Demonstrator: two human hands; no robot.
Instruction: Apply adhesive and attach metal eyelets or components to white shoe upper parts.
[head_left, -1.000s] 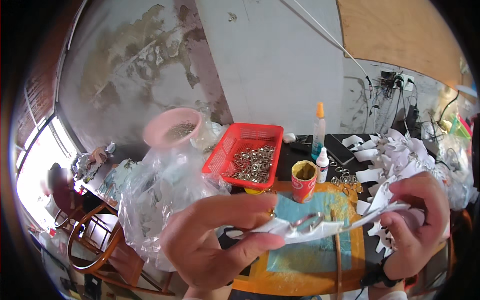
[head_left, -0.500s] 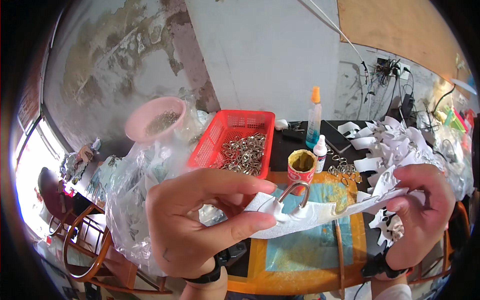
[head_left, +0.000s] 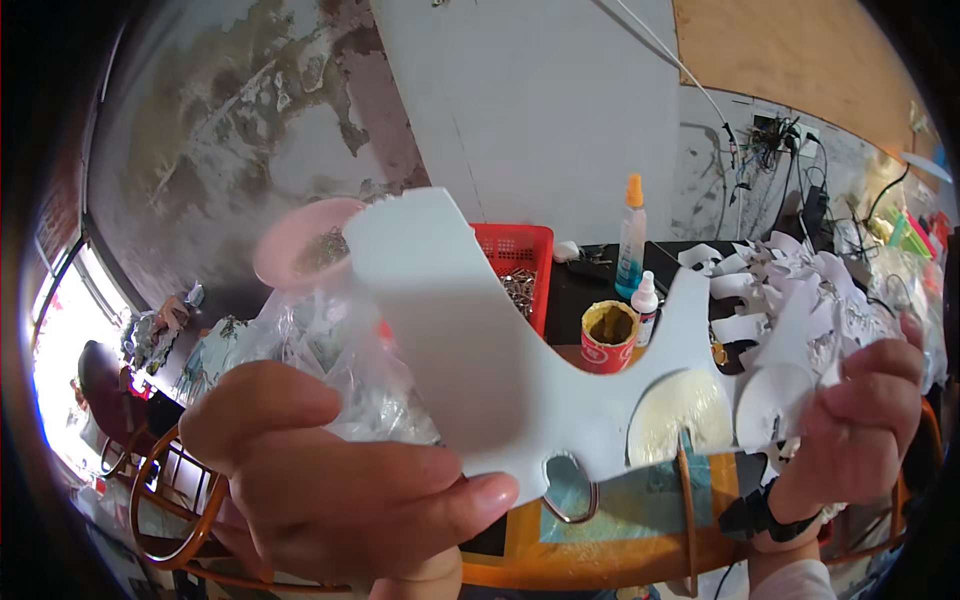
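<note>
In front of me I hold up a flat white cut-out sheet (head_left: 440, 300) with curved notches. My left hand (head_left: 340, 480) is closed on its lower left edge, the thumb beside a steel loop (head_left: 592, 508). That loop hangs from the sheet's lower edge. My right hand (head_left: 862, 430) grips the sheet's right end, where the fingertips are partly hidden. Between the hands a rounded tab on the sheet carries a yellowish, shiny coating (head_left: 672, 405). Behind the sheet stands a red tub (head_left: 607, 358) with yellow-brown paste inside.
A thin brown stick (head_left: 688, 520) crosses an orange-edged board (head_left: 625, 578). Behind are a red basket (head_left: 543, 270) of metal loops, a white bottle (head_left: 644, 297) and a spray bottle (head_left: 630, 250). White cut pieces (head_left: 820, 290) heap up right; a pink basin (head_left: 285, 245) stands left.
The white sheet has been turned from nearly edge-on to its broad face, which now covers much of the basket. The steel loop has swung from above the edge to below it.
</note>
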